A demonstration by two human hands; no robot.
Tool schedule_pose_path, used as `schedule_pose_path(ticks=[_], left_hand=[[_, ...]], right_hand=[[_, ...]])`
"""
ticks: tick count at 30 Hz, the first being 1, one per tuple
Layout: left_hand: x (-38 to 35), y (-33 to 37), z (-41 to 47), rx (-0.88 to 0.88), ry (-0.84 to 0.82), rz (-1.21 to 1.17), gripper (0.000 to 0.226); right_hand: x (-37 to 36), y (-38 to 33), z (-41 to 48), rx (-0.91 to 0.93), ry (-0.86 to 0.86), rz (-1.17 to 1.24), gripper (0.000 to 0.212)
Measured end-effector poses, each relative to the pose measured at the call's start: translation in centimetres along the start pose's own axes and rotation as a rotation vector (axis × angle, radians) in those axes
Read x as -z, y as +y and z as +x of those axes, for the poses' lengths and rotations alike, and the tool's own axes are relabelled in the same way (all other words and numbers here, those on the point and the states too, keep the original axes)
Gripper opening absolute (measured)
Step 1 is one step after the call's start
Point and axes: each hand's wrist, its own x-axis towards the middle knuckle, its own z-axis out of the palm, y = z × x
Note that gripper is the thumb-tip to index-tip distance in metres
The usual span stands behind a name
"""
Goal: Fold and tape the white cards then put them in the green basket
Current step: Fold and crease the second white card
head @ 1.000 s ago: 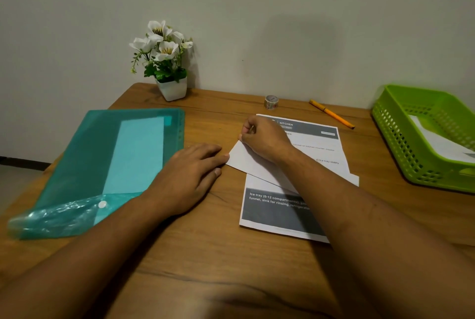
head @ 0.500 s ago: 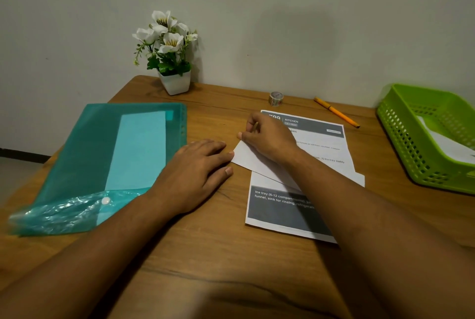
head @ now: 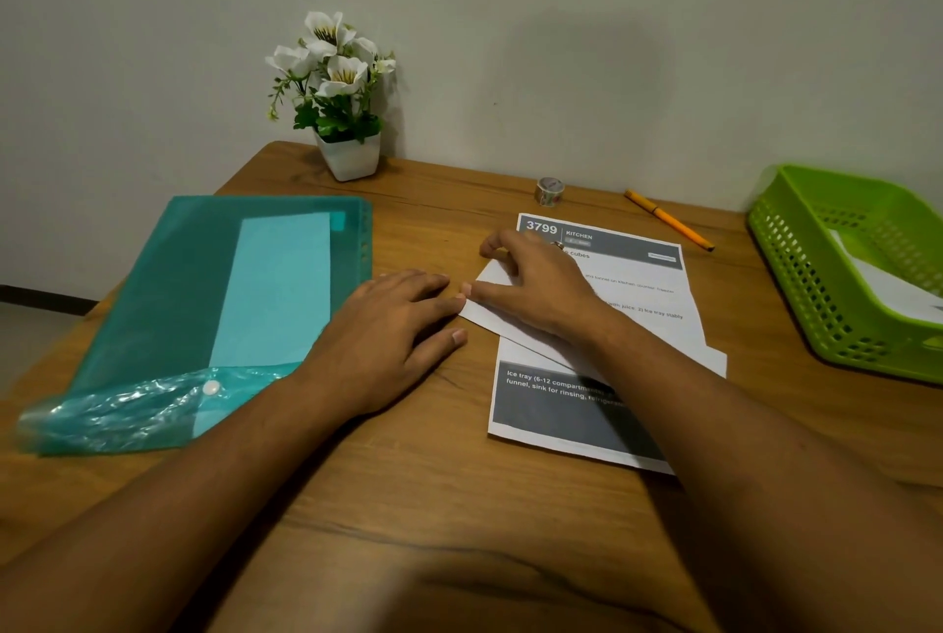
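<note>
Head view: the step in hand looks like the folding of one card. A folded white card (head: pixel 491 317) lies slantwise on a printed white paper sheet with grey bands (head: pixel 644 296), which lies flat on the brown wooden table (head: pixel 408 505). The right hand (head: pixel 536 286) lies over the card, its fingers bent at the far edge and its thumb along the left corner, so it appears to clamp the card and press the crease down. The left hand (head: pixel 393 326) rests flat on the table with straight fingers and holds nothing; its fingertips are just beside the card's left corner.

Taping seems not yet done. The next move probably calls for the small roll of clear tape (head: pixel 549 190), which stands near the wall beside an orange pen (head: pixel 668 220), while one hand keeps the fold shut.

The green plastic lattice basket (head: pixel 796 285) sits at the table's right edge with white paper (head: pixel 888 286) already in it. The translucent teal plastic folder (head: pixel 204 295) at left holds a pale sheet (head: pixel 275 285).
</note>
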Motion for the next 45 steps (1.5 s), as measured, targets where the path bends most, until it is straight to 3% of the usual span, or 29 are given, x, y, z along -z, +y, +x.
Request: schedule_pose_path(ticks=[10,14,18,21,34,37,42,45], left_hand=[[0.1,0.0,0.0,0.01,-0.013,-0.006,0.062],[0.0,-0.1,0.0,0.004,-0.012,-0.002,0.061],[-0.1,-0.2,0.1,-0.004,0.002,-0.002,0.06],[-0.1,-0.2,0.0,-0.011,0.013,-0.01,0.059],[-0.3,-0.4,0.1,-0.014,0.02,-0.031,0.059],[-0.1,-0.3,0.1,-0.011,0.021,-0.045,0.057],[-0.1,-0.7,0.1,-0.042,0.047,-0.063,0.039],[-0.1,-0.8,0.2,-0.023,0.04,-0.073,0.037]], right_hand=[[-0.2,-0.8,1.6,-0.078,0.128,-0.091,0.018],[-0.3,-0.9,1.4,-0.042,0.108,-0.15,0.025],[0.1,-0.3,0.5,0.039,-0.004,-0.161,0.056],[0.0,0.1,0.4,0.068,-0.009,-0.167,0.065],[-0.7,-0.6,2.3,-0.042,0.108,-0.246,0.028],[-0.7,-1.1,2.1,-0.077,0.11,-0.22,0.028],[0.7,-1.1,-1.3,-0.052,0.026,0.054,0.037],[1.9,-0.6,-4.1,0.029,-0.017,-0.004,0.034]])
